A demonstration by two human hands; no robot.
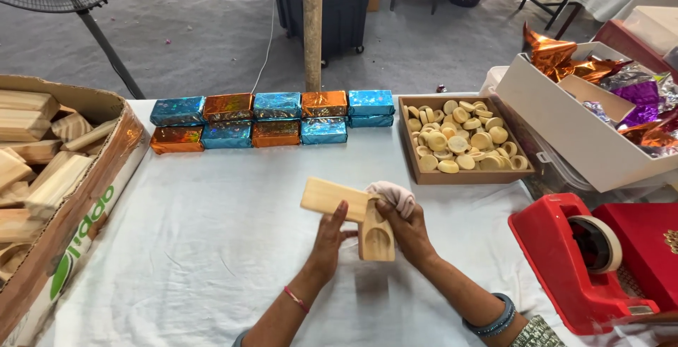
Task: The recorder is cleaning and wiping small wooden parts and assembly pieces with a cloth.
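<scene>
Left hand: the left hand (329, 237) is seen closed on a pale rectangular wooden block (333, 198), thumb on top and fingers wrapped beneath; the block is held level above the white tablecloth (212, 248).
Right hand: the right hand (406, 228) is clenched around a second pale wooden piece with a rounded scooped end (376, 237), which is held pointing toward the wearer, and a small pinkish cloth (393, 195) is pinched against it at the fingertips.
Wooden pieces in hand: two are counted, touching each other at the middle of the table, in front of the wearer.
Wrapped blocks: ten foil-wrapped rectangular parcels (272, 118) are laid in two rows of five at the far edge; six are counted blue, four orange.
Wooden tray: one shallow brown tray (417, 167) is filled with pale round wooden discs (462, 139), too many and too heaped to be counted.
Cardboard box: one is placed at the left (85, 206), loaded with plain wooden blocks.
White box: one is set at the right (565, 128), holding crumpled orange and purple foil.
Tape dispenser: one red dispenser (565, 262) is stood at the near right.
</scene>
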